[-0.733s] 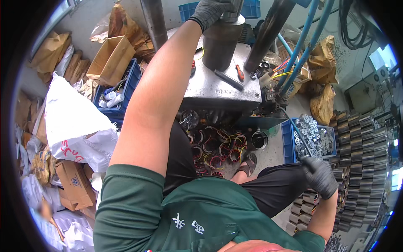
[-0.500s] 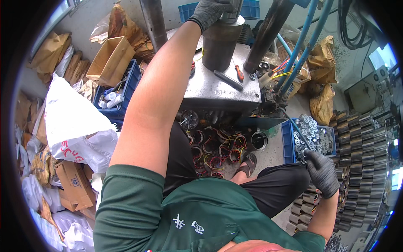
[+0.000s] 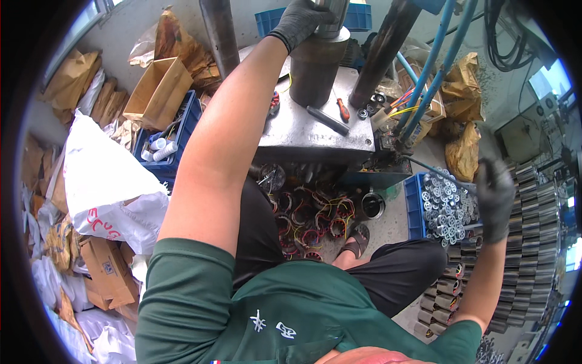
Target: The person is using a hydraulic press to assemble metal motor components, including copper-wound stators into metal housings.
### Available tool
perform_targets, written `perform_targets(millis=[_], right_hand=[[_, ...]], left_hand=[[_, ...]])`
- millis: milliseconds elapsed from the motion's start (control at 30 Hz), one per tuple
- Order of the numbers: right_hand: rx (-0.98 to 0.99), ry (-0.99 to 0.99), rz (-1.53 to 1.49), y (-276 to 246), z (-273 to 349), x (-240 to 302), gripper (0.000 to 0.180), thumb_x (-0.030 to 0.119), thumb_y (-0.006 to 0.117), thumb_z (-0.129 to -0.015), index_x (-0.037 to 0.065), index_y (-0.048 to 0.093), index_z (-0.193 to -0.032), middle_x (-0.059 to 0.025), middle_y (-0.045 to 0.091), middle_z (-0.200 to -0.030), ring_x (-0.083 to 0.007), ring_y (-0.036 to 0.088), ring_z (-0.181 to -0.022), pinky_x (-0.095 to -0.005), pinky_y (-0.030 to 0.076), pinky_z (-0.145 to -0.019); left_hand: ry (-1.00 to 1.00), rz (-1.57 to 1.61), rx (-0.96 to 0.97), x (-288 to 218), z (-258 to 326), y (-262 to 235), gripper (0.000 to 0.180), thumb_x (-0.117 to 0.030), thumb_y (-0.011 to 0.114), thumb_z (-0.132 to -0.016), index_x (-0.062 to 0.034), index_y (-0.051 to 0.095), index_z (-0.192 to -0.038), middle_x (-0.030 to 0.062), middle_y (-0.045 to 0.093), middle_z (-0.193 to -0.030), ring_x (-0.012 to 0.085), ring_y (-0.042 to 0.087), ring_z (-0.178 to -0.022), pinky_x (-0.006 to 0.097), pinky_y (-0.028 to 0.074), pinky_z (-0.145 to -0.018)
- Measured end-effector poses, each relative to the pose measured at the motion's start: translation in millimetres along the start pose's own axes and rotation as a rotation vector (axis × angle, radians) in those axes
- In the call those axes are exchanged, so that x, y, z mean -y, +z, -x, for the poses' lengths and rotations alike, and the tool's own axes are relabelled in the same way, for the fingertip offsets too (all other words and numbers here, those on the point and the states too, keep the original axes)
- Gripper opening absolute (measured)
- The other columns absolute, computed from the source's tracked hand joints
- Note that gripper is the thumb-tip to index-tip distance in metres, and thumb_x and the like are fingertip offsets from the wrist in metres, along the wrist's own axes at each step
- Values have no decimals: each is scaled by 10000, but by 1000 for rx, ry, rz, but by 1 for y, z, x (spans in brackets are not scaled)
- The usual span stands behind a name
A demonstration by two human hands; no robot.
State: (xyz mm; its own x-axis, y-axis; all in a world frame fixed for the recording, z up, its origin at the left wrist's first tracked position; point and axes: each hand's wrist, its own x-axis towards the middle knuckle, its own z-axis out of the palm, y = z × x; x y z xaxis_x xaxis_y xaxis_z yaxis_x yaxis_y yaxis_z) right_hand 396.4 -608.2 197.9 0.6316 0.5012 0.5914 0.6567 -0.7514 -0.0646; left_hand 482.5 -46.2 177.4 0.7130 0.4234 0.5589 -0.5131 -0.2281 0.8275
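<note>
My left hand [image 3: 299,23], in a dark grey glove, reaches far forward with its fingers closed against a shiny metal cylinder [image 3: 333,18]. That cylinder stands upright on a thick dark round post [image 3: 315,70], which rises from a metal worktable [image 3: 282,127]. To the right, my gloved right hand [image 3: 496,197] is raised beside a blue crate [image 3: 414,207] of grey spoked metal end caps [image 3: 445,203]. Motion blurs its fingers, so whether it holds anything is hidden. Stacked metal tubes [image 3: 530,242] lie just beyond that hand.
A red-handled screwdriver [image 3: 344,110] and a dark bar [image 3: 328,120] lie on the worktable. Below it, wound stators with coloured wires [image 3: 309,215] cover the floor. Dark columns [image 3: 219,39] and blue hoses [image 3: 438,67] flank the post. A white sack [image 3: 106,182] stands left.
My right hand has lifted away from the front of the end cap crate, moving forward and to the right. My left hand stays at the metal cylinder. The view has shifted slightly.
</note>
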Motion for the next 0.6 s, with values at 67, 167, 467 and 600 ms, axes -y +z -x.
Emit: perform_targets(millis=[67, 167, 467, 600], right_hand=[[-230, -136, -121, 9, -40, -10, 262, 136, 725, -1022, 46, 744, -1267, -201, 775, -1027, -360, 774, -952, -421, 597, -828], [-204, -20, -30, 17, -87, -17, 328, 311, 707, -1050, 43, 760, -1233, -214, 783, -1078, -358, 771, -1036, -424, 590, -874], [-23, 257, -60, 28, -148, -26, 777, 697, 614, -1006, 110, 633, -1514, -228, 764, -1244, -364, 715, -1239, -446, 539, -1045], [-19, 189, 37, 36, -153, -40, 759, 578, 728, -972, 116, 585, -1558, -244, 739, -1282, -389, 710, -1235, -454, 539, -1075]], left_hand=[[13, 206, 37, 5, 0, 2, 805, -57, 923, -775, 50, 432, -1404, 173, 680, -1181, 217, 689, -1024, 353, 622, -857], [123, 119, -20, 8, -3, 7, 891, -69, 927, -799, 27, 356, -1477, 172, 652, -1269, 219, 676, -1100, 365, 620, -915], [51, -418, 55, -33, 9, 8, 720, -354, 913, -781, 38, 587, -1290, 202, 744, -1192, 275, 734, -1105, 397, 586, -999], [87, -149, -22, -60, 43, 26, 753, -295, 910, -749, 33, 553, -1325, 197, 739, -1210, 254, 727, -1131, 394, 597, -990]])
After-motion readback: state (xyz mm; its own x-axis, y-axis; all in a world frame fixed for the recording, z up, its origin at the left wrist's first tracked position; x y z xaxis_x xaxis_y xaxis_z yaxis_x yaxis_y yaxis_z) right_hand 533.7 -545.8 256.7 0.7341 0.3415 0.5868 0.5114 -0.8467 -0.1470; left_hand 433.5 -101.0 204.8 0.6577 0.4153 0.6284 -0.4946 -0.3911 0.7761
